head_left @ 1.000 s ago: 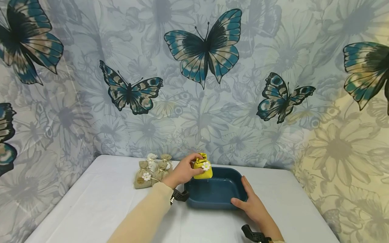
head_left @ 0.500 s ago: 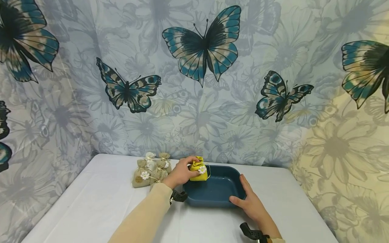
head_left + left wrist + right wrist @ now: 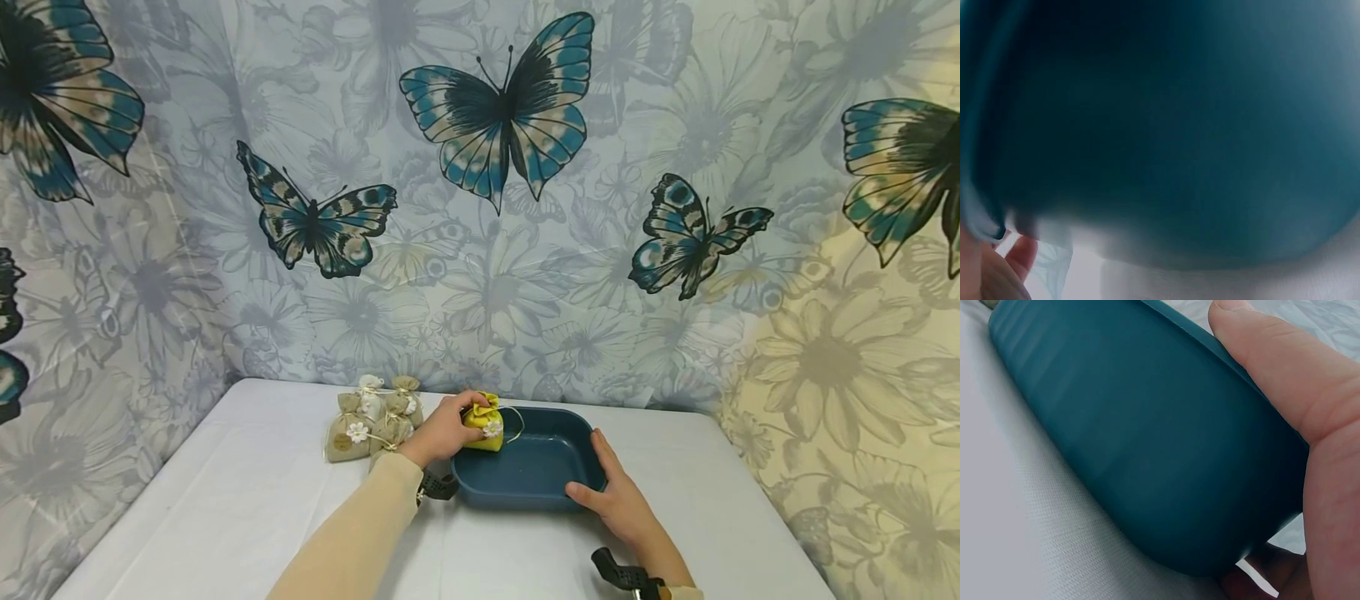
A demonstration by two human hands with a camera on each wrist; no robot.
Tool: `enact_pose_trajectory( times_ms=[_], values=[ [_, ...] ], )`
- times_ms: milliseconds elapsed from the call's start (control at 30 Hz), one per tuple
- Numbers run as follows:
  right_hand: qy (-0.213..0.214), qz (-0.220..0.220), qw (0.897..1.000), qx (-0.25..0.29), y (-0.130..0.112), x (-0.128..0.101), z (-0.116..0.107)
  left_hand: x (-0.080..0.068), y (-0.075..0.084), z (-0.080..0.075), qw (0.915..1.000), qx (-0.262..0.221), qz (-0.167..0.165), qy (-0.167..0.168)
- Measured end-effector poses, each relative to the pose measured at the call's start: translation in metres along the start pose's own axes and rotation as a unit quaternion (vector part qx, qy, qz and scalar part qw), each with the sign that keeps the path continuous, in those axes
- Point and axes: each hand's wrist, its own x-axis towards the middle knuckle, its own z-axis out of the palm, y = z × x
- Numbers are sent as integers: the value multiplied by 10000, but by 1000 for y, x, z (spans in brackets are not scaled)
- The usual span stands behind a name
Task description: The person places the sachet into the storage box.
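Note:
In the head view, my left hand (image 3: 442,429) pinches a small yellow drawstring pouch (image 3: 487,423) near its gathered neck. The pouch bears a white flower, and its pale cord loops out to the right. It is over the left end of a dark blue rectangular basin (image 3: 517,502), its lower part inside the rim. My right hand (image 3: 626,504) grips the basin's right end. In the right wrist view, the thumb (image 3: 1272,359) lies on the rim and other fingers show below the end wall. The basin's outer wall (image 3: 1166,137) fills most of the left wrist view.
Several beige burlap pouches (image 3: 347,437) and a white one (image 3: 371,398) stand bunched left of the basin, partly behind the left forearm. They rest on a white-covered table (image 3: 187,492). A butterfly-print cloth backdrop (image 3: 498,292) rises behind the table's far edge.
The left hand has carried the yellow pouch leftward and slightly lower, to the basin's left end. Its cord now hangs out to the right. The right hand keeps its hold on the basin.

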Motion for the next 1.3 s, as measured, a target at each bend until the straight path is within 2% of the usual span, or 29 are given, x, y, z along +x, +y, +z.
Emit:
enact_pose_trajectory(
  times_ms=[100,233,367,600,900,1033,1200,1300],
  values=[
    [-1,24,10000,4,0,0,0,0,-1,0,9993,337,139,-23],
    [10,-9,10000,1,0,0,0,0,0,-1,9980,610,133,-54],
    [21,-46,10000,-6,0,0,0,0,0,-2,9976,688,-1,-82],
    [20,-29,9999,-109,-1,-1,1,-1,-2,-1,9954,807,-448,-243],
    [89,-32,9998,-198,0,0,1,0,3,-3,9944,661,-724,-389],
    [76,-6,9998,-181,0,0,1,-3,9,-5,9951,411,-804,-391],
    [31,20,9999,-159,1,-1,0,-13,28,-12,9962,-72,-849,-155],
    [23,7,9999,-142,1,-1,0,-23,44,-22,9973,-205,-705,20]
  ],
)
